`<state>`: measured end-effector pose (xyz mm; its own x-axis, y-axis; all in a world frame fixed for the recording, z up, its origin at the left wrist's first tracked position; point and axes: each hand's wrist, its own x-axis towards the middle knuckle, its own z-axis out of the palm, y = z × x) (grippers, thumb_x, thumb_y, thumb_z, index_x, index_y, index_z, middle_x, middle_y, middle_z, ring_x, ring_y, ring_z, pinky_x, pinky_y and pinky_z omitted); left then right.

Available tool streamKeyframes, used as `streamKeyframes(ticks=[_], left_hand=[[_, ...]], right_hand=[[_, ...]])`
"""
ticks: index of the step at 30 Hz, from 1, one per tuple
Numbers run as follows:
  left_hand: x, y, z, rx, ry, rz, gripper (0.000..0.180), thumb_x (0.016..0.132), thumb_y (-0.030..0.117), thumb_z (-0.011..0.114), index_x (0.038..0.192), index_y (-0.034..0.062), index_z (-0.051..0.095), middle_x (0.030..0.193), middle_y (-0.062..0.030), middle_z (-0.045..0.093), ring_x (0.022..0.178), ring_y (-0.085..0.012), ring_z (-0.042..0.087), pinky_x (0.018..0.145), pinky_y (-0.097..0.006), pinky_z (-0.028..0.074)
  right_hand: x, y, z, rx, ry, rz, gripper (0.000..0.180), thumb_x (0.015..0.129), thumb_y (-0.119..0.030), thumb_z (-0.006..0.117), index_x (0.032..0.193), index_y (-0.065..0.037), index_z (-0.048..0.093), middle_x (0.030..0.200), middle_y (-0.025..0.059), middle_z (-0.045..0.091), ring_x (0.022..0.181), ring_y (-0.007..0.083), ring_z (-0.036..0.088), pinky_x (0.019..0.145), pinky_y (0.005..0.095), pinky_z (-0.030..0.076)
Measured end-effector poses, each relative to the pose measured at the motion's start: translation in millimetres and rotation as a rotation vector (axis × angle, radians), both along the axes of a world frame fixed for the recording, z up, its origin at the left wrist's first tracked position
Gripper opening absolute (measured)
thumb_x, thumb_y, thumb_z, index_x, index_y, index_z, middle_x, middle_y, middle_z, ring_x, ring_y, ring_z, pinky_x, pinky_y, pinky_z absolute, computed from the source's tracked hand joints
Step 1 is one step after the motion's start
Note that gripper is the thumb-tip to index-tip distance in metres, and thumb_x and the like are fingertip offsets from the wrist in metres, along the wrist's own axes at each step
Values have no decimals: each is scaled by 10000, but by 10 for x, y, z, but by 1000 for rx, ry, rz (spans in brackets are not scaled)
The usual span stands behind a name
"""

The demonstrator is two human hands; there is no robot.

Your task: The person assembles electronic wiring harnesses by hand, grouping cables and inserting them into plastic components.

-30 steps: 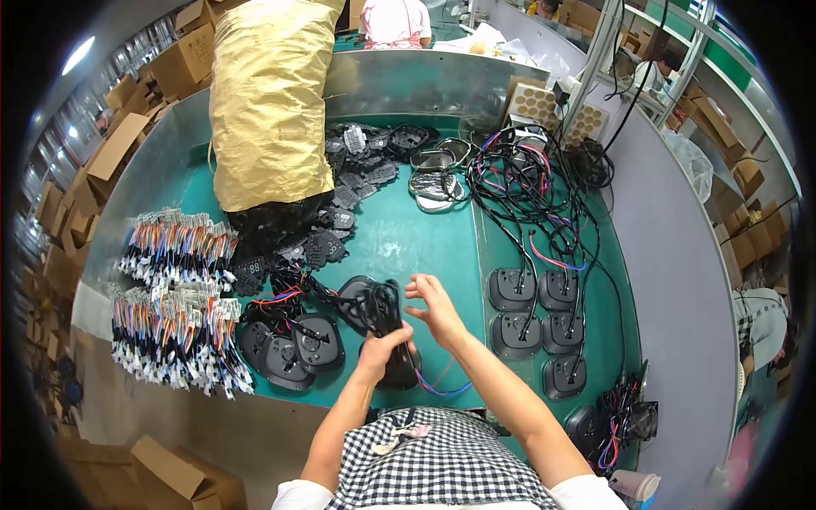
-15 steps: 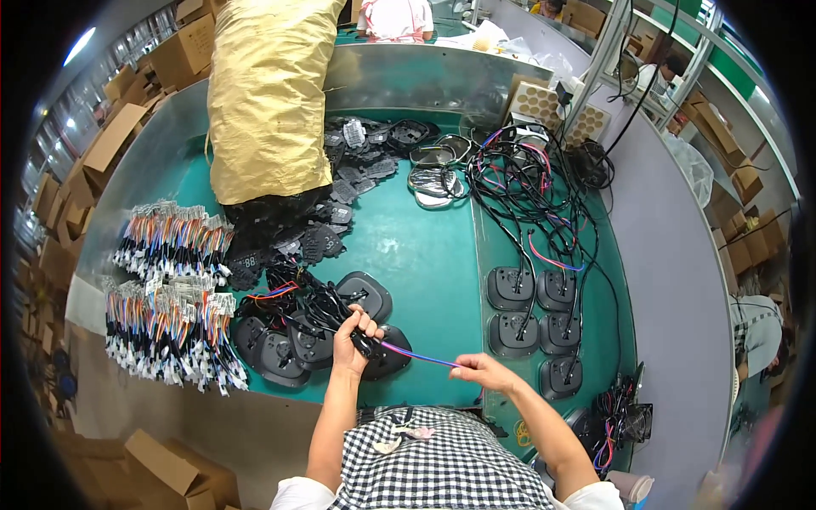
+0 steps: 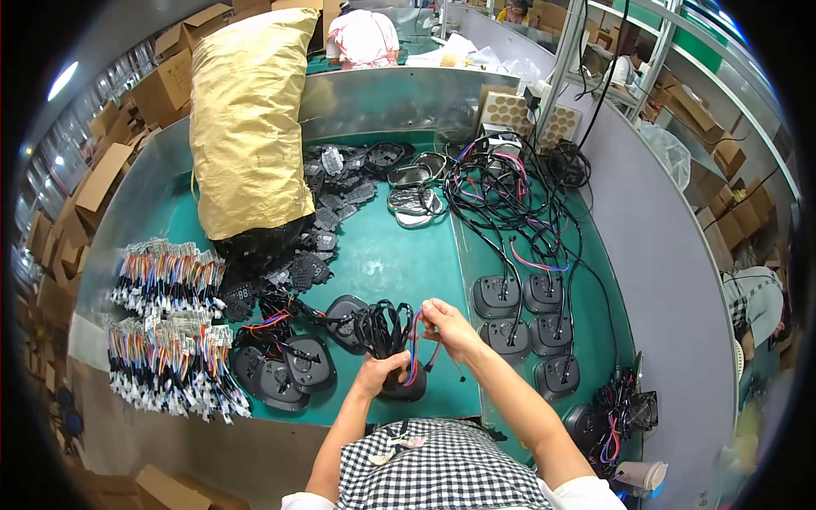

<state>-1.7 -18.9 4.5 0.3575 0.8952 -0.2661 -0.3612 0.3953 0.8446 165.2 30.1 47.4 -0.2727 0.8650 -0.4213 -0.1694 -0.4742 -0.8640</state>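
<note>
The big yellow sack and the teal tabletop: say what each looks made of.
Yellow sack: seemingly woven plastic or coated fabric, with a slight sheen and soft creases and folds; the weave is too small to confirm. Teal tabletop: a smooth, matte mat or painted surface, probably rubber or vinyl, showing even colour with faint glare. Its raised wall looks like bare sheet metal, grey and reflective.

We're at a teal-topped workbench point(image 3: 382, 263) w/ a curved metal back wall point(image 3: 399, 93). Left of the bench we see stacked cardboard boxes point(image 3: 161, 85), more along the floor below it. Behind the bench, another person in a pink top point(image 3: 364, 38) sits at the next station. Right of the bench runs a grey partition point(image 3: 671, 289), w/ metal shelving point(image 3: 620, 42) and more boxes beyond. Far left of the bench, a bright ceiling lamp point(image 3: 64, 81) glows.
</note>
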Motion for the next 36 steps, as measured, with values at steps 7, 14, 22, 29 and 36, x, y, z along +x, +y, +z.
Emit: streamKeyframes(ticks=[7, 14, 22, 29, 36], left_hand=[[56, 20, -45, 46, 24, 59, 134, 770, 116, 628, 836, 29, 549, 601, -21, 529, 458, -111, 484, 419, -231, 385], [123, -5, -41, 2, -49, -2, 172, 720, 102, 697, 813, 55, 561, 637, -20, 548, 482, -114, 501, 436, -226, 399], [16, 51, -67, 14, -134, 51, 126, 788, 112, 600, 855, 8, 576, 677, -55, 558, 575, -113, 524, 550, -239, 432], [55, 81, -60, -2, -193, 38, 149, 829, 196, 594, 820, 61, 532, 561, 14, 419, 570, -132, 508, 679, -332, 470], [104, 41, -68, 127, -129, 31, 173, 816, 204, 609, 780, 58, 524, 546, 8, 422, 553, -133, 499, 626, -304, 461]], right_hand=[[-348, 6, -57, 137, 63, -264, 238, 924, -261, 435, 901, -39, 520, 942, 47, 586, 791, 116, 545, 652, 244, 457], [-556, -41, -86, 207, 381, -389, 247, 936, -227, 392, 926, 7, 472, 1063, 160, 556, 992, 205, 542, 858, 325, 458], [123, 40, -58, 321, -11, -43, 508, 827, -69, 407, 1321, 8, 316, 1335, 124, 386, 1100, 209, 501, 898, 311, 410], [476, 71, -378, 28, -185, 376, 622, 837, -250, 589, 1346, -59, 287, 1334, 74, 398, 876, 154, 613, 580, 230, 487], [150, 17, -23, -27, 240, 408, 779, 794, -330, 618, 1386, -82, 176, 1399, 32, 285, 1239, 187, 330, 979, 457, 297]])
